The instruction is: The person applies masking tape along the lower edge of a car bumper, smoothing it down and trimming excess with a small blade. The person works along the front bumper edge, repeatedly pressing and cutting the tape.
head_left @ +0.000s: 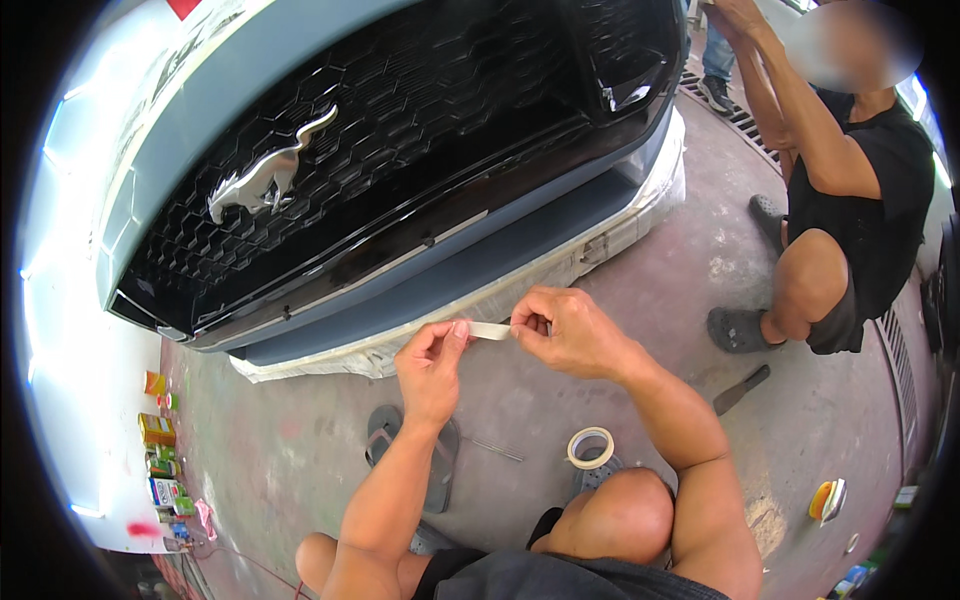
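A short strip of pale masking tape (489, 331) stretches between my two hands, just in front of the car's lower bumper. My left hand (430, 372) pinches one end between thumb and fingers. At the other end, my right hand (568, 332) grips it with curled fingers. Behind them is the car's black honeycomb grille (385, 150) with a silver horse emblem (262, 180). Whitish masking (560, 262) covers the bumper's lower edge, close to my hands. A roll of masking tape (573, 453) is beside my right knee.
Another person (860, 190) squats at the right with raised arms. A dark flat-bladed tool (742, 390) lies near that person's shoe. Thin rods (495, 450) and a flip-flop (441, 475) are on the floor before me. Several cans (157, 430) line the left wall.
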The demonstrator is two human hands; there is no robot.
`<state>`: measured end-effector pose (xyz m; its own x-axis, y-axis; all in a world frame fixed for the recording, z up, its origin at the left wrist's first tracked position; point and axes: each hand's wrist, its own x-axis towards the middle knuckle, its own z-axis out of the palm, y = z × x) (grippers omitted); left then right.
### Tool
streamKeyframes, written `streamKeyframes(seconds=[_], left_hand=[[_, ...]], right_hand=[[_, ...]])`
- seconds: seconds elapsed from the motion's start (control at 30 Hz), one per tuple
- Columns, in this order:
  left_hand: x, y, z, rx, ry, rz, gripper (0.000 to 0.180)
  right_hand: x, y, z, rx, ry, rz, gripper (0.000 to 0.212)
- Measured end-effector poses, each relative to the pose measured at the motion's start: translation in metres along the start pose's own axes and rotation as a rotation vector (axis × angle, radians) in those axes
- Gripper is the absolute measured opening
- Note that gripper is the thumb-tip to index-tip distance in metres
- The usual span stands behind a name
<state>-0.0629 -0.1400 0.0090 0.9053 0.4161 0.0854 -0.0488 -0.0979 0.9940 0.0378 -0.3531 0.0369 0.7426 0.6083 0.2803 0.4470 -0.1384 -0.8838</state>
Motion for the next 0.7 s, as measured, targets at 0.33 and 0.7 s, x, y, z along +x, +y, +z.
streamKeyframes(seconds=[0.33,0.7], left_hand=[[0.0,-0.003,0.001,-0.148,-0.025,0.002,0.032],[0.009,0.014,-0.01,-0.001,-0.424,-0.168,0.051]], right_hand=[[0.002,-0.019,-0.017,-0.1,-0.058,0.047,0.013],[-0.005,-0.025,-0.044,-0.282,-0.158,0.009,0.01]])
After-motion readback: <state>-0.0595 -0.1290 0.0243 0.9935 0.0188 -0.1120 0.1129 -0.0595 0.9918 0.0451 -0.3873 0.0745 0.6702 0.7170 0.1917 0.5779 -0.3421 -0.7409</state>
